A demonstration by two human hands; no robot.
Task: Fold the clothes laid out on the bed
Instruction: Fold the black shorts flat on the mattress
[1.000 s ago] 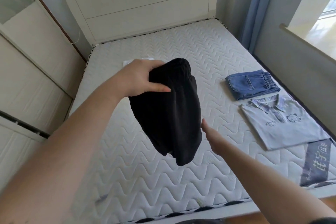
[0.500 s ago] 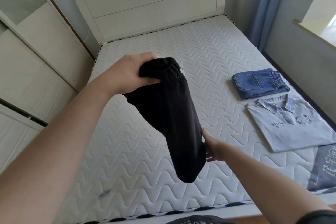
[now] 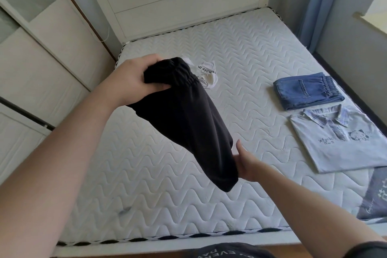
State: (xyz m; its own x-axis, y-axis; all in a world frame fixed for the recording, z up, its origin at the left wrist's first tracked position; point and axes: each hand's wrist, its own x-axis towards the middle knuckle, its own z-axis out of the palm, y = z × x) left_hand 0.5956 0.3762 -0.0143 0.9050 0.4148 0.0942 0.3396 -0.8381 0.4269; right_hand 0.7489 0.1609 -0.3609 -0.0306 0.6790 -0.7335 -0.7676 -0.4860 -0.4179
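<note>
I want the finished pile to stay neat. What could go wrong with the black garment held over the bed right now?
1. The black garment hangs in mid-air, gripped at its waistband by the left hand, while the right hand only touches its lower end; its folds might slip open.
2. Set down carelessly, it might land on the white garment behind it.

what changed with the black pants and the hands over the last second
The right hand, a second ago open and just clear of the black pants, has closed in on their lower end; its fingers are hidden behind the cloth. The left hand still grips the waistband, holding them above the mattress. The folded jeans and polo shirt stayed put.
</note>
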